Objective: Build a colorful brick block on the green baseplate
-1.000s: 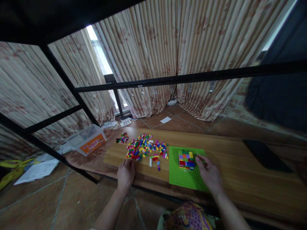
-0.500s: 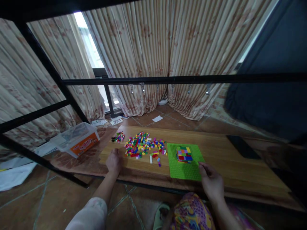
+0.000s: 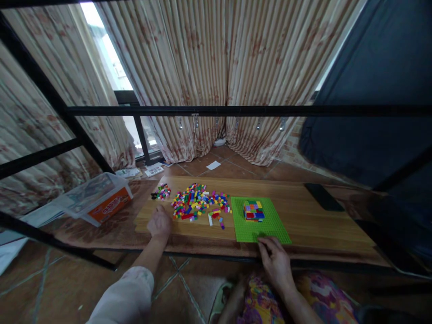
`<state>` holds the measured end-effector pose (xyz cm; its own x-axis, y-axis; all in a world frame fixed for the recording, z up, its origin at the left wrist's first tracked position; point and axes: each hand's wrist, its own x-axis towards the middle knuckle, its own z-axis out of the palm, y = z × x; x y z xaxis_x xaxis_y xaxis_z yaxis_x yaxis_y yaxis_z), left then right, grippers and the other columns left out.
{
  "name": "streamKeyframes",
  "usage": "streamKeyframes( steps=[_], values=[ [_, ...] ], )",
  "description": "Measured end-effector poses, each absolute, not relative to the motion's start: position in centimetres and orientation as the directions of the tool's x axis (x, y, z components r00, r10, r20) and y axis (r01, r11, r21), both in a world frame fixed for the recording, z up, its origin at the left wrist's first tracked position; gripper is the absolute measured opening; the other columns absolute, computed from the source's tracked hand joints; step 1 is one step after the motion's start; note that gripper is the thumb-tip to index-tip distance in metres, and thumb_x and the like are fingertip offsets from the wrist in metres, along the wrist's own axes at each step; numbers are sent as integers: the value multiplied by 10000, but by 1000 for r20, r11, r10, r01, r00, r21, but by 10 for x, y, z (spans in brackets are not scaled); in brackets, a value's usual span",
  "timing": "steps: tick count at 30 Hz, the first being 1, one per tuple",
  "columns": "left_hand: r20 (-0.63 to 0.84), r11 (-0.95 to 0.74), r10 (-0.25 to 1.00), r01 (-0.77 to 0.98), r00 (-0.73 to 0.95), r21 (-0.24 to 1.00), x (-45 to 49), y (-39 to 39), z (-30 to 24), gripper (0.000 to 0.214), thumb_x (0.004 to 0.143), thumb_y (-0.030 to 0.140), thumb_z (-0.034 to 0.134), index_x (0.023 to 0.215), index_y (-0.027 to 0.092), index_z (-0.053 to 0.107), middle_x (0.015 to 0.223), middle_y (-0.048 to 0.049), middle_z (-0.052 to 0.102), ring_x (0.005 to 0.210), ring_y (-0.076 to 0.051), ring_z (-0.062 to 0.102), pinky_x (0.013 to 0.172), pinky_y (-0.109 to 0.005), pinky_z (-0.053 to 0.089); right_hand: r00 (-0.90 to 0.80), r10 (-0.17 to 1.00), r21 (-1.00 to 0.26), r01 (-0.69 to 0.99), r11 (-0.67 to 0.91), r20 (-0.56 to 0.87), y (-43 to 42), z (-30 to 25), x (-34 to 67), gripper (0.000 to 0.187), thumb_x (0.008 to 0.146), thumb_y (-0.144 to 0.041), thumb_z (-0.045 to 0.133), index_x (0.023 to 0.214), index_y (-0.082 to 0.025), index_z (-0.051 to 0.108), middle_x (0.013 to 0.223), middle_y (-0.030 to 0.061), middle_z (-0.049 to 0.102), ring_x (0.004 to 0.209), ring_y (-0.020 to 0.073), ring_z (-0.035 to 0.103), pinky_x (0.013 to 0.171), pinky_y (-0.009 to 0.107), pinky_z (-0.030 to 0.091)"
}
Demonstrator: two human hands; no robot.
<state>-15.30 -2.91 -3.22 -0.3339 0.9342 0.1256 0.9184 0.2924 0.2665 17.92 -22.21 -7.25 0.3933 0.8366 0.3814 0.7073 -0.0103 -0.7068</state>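
A green baseplate (image 3: 270, 227) lies on the low wooden board (image 3: 303, 216), with a small block of stacked coloured bricks (image 3: 254, 210) on it. A loose pile of small coloured bricks (image 3: 195, 206) lies left of the plate. My left hand (image 3: 159, 222) rests on the board just left of the pile, fingers curled down; whether it holds anything is hidden. My right hand (image 3: 275, 261) is at the plate's near edge, fingertips touching it, fingers bent and close together.
A clear plastic box with an orange label (image 3: 97, 200) stands left of the board. A dark phone (image 3: 323, 196) lies at the board's far right. Black metal frame bars (image 3: 236, 110) cross the view. Curtains (image 3: 202, 67) hang behind. My patterned clothing (image 3: 266, 301) is below.
My right hand drew back from the stacked bricks to the plate's near edge. My left hand slid left along the board. The view pulled back and tilted up.
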Motion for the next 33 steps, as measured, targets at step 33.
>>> streamKeyframes(
  steps=[33],
  values=[
    [138,366,893,870,-428,330,-145,-30,-29,285,925,288,351,1028,173,590,1043,-140,655,913,-276,653,699,-360,464,177,970,-337,935,-113,165,-117,-19,38,228,893,-247,453,967,-155,649,990,167,658,980,305,592,827,408,414]
  ],
)
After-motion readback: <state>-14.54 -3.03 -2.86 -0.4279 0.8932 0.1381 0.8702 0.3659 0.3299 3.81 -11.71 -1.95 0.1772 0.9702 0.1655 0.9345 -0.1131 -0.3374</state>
